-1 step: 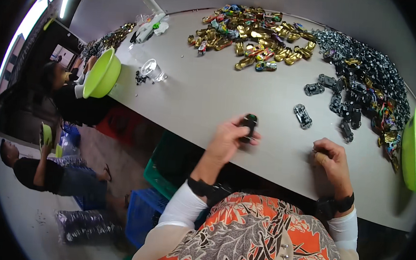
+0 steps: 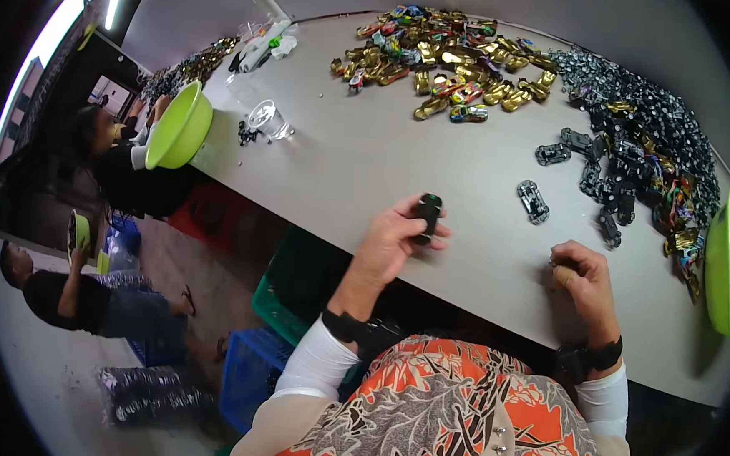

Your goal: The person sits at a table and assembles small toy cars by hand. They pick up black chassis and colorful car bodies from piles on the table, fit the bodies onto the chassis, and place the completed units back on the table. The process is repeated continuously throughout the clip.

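My left hand (image 2: 391,242) is closed around a dark toy car part (image 2: 427,219) with a small green spot near its far end, held above the table's near edge. My right hand (image 2: 581,270) is curled over the table farther right, thumb and fingers pinched together. Something tiny may be at its fingertips, too small to name. Beyond the hands, a lone grey-black toy car chassis (image 2: 533,202) lies on the table (image 2: 352,169). Several more dark chassis (image 2: 591,154) are gathered to its right.
Gold and coloured toy car bodies (image 2: 450,62) are heaped at the back, beside a pile of small dark wheels (image 2: 665,104). Green basins (image 2: 726,267) (image 2: 180,129) stand right and left. A clear plastic cup (image 2: 269,120) sits left. Crates (image 2: 256,372) are below; two people are at left.
My left hand has shifted slightly left and away from the right hand, carrying the dark toy car part. My right hand stays in place.
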`<act>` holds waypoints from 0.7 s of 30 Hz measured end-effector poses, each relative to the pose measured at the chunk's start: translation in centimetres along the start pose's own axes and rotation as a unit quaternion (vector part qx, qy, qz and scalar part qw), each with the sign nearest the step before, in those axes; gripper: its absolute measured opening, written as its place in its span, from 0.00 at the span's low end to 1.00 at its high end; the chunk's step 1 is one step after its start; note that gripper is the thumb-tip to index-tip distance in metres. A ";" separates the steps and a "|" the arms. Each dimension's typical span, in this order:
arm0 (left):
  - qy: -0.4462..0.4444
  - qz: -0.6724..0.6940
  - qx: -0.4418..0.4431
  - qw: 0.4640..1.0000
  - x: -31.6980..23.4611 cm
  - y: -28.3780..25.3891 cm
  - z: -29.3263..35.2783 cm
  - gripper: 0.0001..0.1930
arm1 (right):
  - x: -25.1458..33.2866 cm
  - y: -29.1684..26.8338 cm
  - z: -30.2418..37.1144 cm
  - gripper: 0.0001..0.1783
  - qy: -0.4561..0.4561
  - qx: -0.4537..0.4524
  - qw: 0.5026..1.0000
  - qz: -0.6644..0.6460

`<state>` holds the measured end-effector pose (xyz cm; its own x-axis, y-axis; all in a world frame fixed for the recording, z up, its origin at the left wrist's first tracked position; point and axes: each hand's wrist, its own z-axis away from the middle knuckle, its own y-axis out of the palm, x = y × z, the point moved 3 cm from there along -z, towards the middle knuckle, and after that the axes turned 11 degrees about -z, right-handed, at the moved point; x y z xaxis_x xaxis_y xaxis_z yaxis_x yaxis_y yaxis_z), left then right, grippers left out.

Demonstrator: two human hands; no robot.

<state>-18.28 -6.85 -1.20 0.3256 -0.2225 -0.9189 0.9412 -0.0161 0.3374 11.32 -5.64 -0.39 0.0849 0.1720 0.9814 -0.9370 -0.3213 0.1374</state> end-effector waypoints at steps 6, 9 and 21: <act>0.007 -0.012 -0.074 0.997 -1.5 -3.7 3.7 0.22 | -0.1 -0.2 -0.1 0.08 -0.005 -0.013 1.000 0.014; 0.024 -0.123 -0.172 0.977 -1.7 -6.7 7.1 0.17 | -0.2 -1.2 -0.8 0.09 -0.039 -0.043 0.998 0.021; 0.171 -0.482 -0.227 0.829 -5.0 -3.8 0.1 0.09 | 1.1 2.3 -5.7 0.13 -0.230 -0.104 0.864 0.435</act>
<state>-23.46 -5.77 2.13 -0.6635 -0.0291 -0.7476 0.6908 0.3597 -0.6272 7.32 -0.85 0.23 -0.6006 -0.4547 0.6576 -0.7515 0.0403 -0.6585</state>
